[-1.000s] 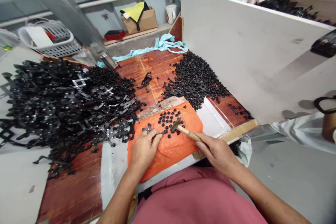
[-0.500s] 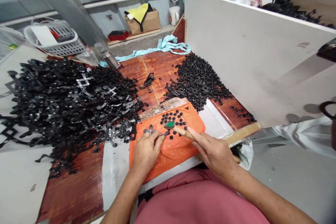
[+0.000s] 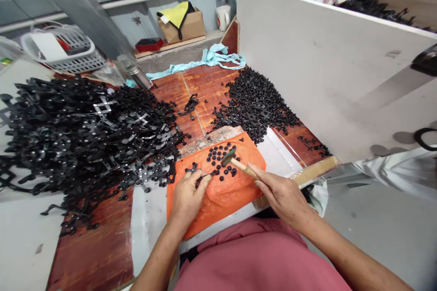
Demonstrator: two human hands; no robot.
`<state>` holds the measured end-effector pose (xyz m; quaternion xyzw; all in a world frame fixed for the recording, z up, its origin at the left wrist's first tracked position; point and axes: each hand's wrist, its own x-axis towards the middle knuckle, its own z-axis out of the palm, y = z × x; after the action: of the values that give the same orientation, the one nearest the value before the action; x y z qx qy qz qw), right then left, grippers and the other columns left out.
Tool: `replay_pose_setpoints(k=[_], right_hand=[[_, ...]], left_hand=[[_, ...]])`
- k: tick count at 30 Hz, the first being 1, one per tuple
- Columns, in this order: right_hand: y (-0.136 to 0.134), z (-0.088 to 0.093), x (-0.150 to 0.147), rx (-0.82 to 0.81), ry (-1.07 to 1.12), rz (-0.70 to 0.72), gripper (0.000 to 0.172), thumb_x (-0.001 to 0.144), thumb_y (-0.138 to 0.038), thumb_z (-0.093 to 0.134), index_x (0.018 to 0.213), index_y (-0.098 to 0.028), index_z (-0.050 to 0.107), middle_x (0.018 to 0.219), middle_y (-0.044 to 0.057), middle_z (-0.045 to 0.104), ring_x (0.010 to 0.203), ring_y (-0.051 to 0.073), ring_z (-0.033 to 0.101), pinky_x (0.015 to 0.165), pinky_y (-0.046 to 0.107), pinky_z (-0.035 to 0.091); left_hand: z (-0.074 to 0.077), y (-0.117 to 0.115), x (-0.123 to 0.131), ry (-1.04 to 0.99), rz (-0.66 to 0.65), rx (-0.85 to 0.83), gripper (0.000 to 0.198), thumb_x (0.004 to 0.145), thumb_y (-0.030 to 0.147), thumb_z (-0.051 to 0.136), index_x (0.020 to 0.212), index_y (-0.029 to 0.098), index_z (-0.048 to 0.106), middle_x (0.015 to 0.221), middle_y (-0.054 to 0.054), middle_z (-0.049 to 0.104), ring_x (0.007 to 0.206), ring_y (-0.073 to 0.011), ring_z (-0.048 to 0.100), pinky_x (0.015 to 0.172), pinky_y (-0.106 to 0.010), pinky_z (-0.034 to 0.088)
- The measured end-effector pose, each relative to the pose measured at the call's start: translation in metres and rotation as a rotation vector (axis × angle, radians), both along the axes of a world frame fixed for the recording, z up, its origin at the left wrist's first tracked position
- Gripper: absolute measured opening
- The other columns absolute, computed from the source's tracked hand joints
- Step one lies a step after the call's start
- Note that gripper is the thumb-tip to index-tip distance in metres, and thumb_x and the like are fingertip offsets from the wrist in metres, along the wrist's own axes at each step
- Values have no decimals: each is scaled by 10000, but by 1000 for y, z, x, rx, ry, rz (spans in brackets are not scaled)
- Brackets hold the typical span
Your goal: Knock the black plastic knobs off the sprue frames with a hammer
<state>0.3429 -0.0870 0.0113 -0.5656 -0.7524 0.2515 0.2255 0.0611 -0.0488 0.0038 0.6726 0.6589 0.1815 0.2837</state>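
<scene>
I find my two hands apart, each closed on its own item. My left hand (image 3: 189, 193) pinches a jointed black piece (image 3: 193, 168) between thumb and fingers, at the left of an orange cloth (image 3: 218, 204), with its far end reaching toward a group of black studs (image 3: 218, 167). My right hand (image 3: 278, 193) grips the wooden handle of a hammer (image 3: 241, 166); the green head is over the studs, tilted, and whether it touches any I cannot tell. The cloth lies in front of me, between a large heap of jointed pieces (image 3: 75, 136) on the left and a pile of small black parts (image 3: 257, 102) beyond it to the right. In my judgement the step in hand is seating the piece's end on a stud and tapping it fast. The next move would call for a steady left pinch, end and stud aligned, and a short, square blow clear of my fingertips.
</scene>
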Motion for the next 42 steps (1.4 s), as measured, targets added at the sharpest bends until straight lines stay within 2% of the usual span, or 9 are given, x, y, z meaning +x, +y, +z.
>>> replay_pose_setpoints(k=[5,11,16,20,29,34,42], right_hand=[[-6,-10,2,-50,3,-3,451,1077,-357,386,1525,-356,442,1251,20,725,946,186,740,786,306,556],[-6,-10,3,-32,-6,0,448,1073,-340,398,1516,-320,464,1327,43,691,1014,194,737,843,315,577],[-4,-5,1,-14,-141,51,455,1074,-316,384,1525,-312,448,1103,40,760,871,194,740,727,294,545],[0,1,0,16,-228,114,491,1070,-301,390,1560,-325,383,989,31,749,812,191,715,678,279,500],[4,1,4,-2,-184,89,481,1074,-306,388,1553,-349,391,1063,33,745,846,197,718,718,298,523],[2,-2,3,-19,-189,81,463,1077,-329,385,1538,-363,414,1108,34,749,861,194,730,715,297,532],[1,-4,3,-5,-210,84,469,1083,-337,364,1551,-340,388,1009,17,741,839,194,716,681,291,485]], left_hand=[[-1,1,3,41,3,13,290,968,434,489,912,231,690,860,-35,623,858,-213,588,779,-323,413],[-5,0,4,136,-34,67,291,985,413,484,934,226,703,918,-54,662,905,-227,610,839,-346,428],[-5,1,2,160,-41,84,303,981,424,487,931,228,712,891,-56,670,871,-222,611,816,-336,435],[-1,6,2,157,-51,39,326,969,449,486,867,233,708,794,-38,642,789,-204,590,730,-309,412],[1,7,0,8,-4,5,313,956,447,485,839,226,673,784,-19,614,797,-194,575,736,-305,398],[-2,4,3,68,-11,41,291,966,430,493,868,232,683,811,-27,624,825,-202,592,753,-309,411],[-4,0,4,205,-45,103,288,975,413,505,918,229,719,900,-68,672,865,-230,620,806,-340,437]])
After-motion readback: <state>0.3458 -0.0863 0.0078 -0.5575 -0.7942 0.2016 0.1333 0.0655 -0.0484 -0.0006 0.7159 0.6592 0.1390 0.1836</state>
